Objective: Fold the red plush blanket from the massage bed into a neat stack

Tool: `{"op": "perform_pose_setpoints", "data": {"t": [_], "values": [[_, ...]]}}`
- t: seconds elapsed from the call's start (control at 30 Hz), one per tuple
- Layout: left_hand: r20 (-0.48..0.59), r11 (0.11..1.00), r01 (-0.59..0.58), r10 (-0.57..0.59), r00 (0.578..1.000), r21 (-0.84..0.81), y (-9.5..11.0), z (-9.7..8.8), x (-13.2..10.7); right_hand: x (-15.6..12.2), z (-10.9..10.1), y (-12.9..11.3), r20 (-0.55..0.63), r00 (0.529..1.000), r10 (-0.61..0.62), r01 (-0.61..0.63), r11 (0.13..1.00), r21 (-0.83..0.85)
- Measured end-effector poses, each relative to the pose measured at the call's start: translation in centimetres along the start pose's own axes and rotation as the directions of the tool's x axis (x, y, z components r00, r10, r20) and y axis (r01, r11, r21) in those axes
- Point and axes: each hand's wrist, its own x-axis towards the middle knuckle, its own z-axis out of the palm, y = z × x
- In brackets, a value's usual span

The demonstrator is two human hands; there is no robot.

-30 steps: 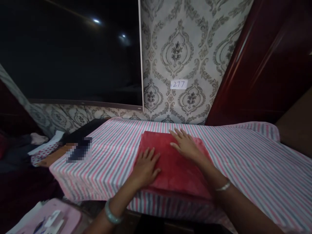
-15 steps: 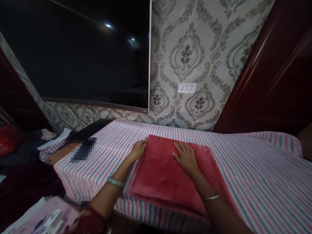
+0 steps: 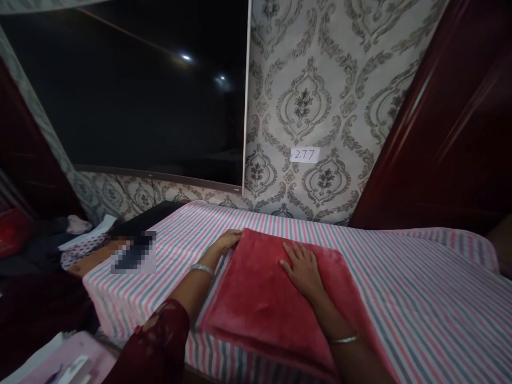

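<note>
A folded red plush cloth [image 3: 264,298] lies on a table covered with a pink, grey and white striped cloth [image 3: 420,298]. My right hand [image 3: 303,266] rests flat on top of the red cloth, fingers stretched out. Over at the far left corner of the red cloth is my left hand [image 3: 227,241], its fingers curled round the edge there; the fingertips are hidden under the fabric. A bangle sits on each wrist.
A large dark screen [image 3: 132,101] hangs on the patterned wall, beside a paper label reading 277 [image 3: 304,154]. A dark red cabinet [image 3: 448,133] stands at right. Piled clothes [image 3: 68,240] lie at left, a pink item [image 3: 76,362] at lower left.
My left hand slid from the top of the red cloth to its far left corner and took hold of the edge. The right hand stayed flat on the cloth. The view shifted slightly.
</note>
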Motion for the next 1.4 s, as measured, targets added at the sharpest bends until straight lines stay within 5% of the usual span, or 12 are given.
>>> {"op": "perform_pose_setpoints", "data": {"t": [0.63,0.8,1.2,1.4], "values": [[-0.177,0.942,-0.336,0.334,0.926,0.021,-2.2,1.7,3.0,0.1,0.0,0.1,0.017,0.999,0.027,-0.028,0.999,0.039],[-0.238,0.933,-0.360,0.349,0.906,-0.004,-3.3,1.8,3.1,0.2,0.4,0.4,0.002,1.000,0.017,-0.017,0.999,0.040],[-0.134,0.934,-0.333,0.316,0.939,-0.127,-3.8,1.7,3.0,0.1,0.3,0.6,0.017,1.000,0.016,-0.017,0.998,0.056],[-0.174,0.939,-0.344,0.336,0.926,-0.018,-3.7,1.6,3.6,0.2,0.1,0.4,0.055,0.998,0.031,-0.035,0.997,0.069]]}}
